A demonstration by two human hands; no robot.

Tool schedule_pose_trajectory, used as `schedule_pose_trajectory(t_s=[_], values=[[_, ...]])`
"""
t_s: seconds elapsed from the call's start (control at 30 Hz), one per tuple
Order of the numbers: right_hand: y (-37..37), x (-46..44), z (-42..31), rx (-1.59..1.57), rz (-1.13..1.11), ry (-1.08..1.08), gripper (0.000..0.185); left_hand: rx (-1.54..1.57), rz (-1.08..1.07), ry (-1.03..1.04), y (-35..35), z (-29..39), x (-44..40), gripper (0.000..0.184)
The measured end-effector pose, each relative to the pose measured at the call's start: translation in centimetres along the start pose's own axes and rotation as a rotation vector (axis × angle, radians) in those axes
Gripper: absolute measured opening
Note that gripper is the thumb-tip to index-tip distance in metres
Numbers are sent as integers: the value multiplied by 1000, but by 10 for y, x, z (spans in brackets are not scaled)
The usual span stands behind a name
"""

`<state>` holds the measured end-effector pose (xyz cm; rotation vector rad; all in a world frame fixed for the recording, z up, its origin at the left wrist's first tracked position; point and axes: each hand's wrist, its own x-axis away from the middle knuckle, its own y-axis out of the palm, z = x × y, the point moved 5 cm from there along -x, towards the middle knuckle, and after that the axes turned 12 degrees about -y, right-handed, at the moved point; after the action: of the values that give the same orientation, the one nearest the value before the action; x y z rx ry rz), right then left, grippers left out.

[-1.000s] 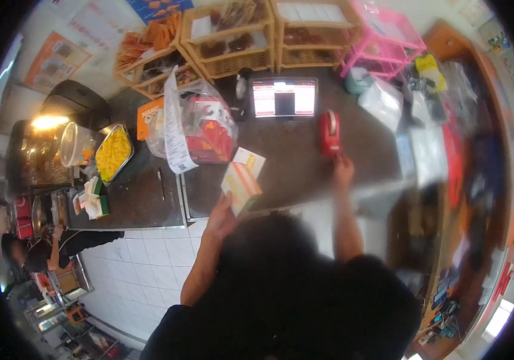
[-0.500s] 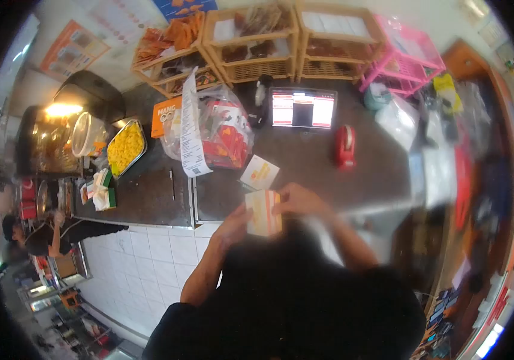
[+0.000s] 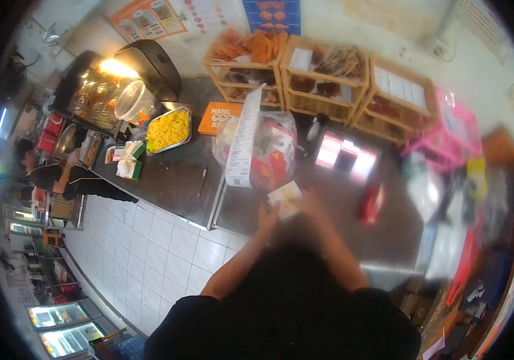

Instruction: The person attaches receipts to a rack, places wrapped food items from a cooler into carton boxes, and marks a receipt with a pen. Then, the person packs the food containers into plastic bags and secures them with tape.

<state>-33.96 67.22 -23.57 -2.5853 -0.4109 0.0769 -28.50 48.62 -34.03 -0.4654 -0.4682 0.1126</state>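
- White printed box (image 3: 287,194) is between the two hands, near the front edge of the dark counter (image 3: 176,178); whether it is lifted is unclear.
- Left hand (image 3: 268,221) has its thumb at the box's left side; one cannot tell whether it grips.
- Right hand (image 3: 313,207), blurred, is at the box's right side; its grip cannot be told either.
- Clear plastic bag (image 3: 286,138), just beyond, bears a long receipt (image 3: 243,144).
- Red tape dispenser (image 3: 372,205) stands to the right, near a lit screen (image 3: 346,157).
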Motion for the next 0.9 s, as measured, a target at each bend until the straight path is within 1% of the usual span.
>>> schedule_pose_trajectory(t_s=[0.03,0.07,0.1,0.13,0.2,0.27,0.33,0.37,0.4,0.43,0.47,0.5,0.53,0.57,0.6,0.63,0.67,0.7,0.73,0.77,0.8,0.83,0.87,0.9], values=[[-5,-5,-4,-1,0,-10,45,275,-83,-69,1,15,7,60],[-4,-7,-8,-227,-116,126,44,549,-170,-135,1,26,11,59],[0,-7,-7,-452,-232,263,43,619,-251,-97,1,35,11,55],[-7,-5,-8,-449,-227,258,43,618,-253,-89,-8,39,12,55],[-13,8,-8,70,-415,98,45,508,-529,-138,-16,47,25,51],[-1,41,-27,-1162,-159,211,39,441,-572,-119,-33,68,47,47],[-12,82,-45,-1003,44,384,56,440,-726,-36,-41,90,69,44],[-7,100,-38,-1076,54,408,53,368,-703,61,-52,109,80,38],[-2,120,-30,-1146,65,430,50,373,-713,71,-74,133,91,38],[-2,133,-31,-1208,206,301,49,66,-576,219,-109,165,96,31],[6,152,-2,-838,208,87,48,-235,-426,359,-140,198,99,26],[13,174,27,-301,252,-67,47,-109,-153,488,-175,242,100,23],[22,198,55,140,365,-141,47,20,127,597,-211,275,92,24],[25,203,69,-458,583,40,49,-196,322,628,-234,278,53,31],[33,205,64,-758,659,143,51,-392,714,620,-247,283,15,44],[43,208,57,-1053,776,246,52,-382,613,547,-257,288,-27,63],[20,207,9,-332,728,47,57,-243,412,324,-237,262,-106,68],[18,201,-16,25,641,-63,60,-156,260,238,-225,249,-138,70],[18,196,-40,392,605,-170,62,-74,123,137,-213,235,-167,72],[20,189,-36,201,645,-93,65,-59,80,155,-211,239,-170,72],[24,182,-33,104,659,-54,66,-43,36,172,-209,242,-174,72],[28,175,-30,9,677,-16,67,73,-142,207,-205,244,-178,66],[32,171,-16,-171,697,-41,65,186,-322,239,-201,245,-181,59],[38,167,-26,-351,710,-53,63,204,-159,321,-216,251,-171,44]])
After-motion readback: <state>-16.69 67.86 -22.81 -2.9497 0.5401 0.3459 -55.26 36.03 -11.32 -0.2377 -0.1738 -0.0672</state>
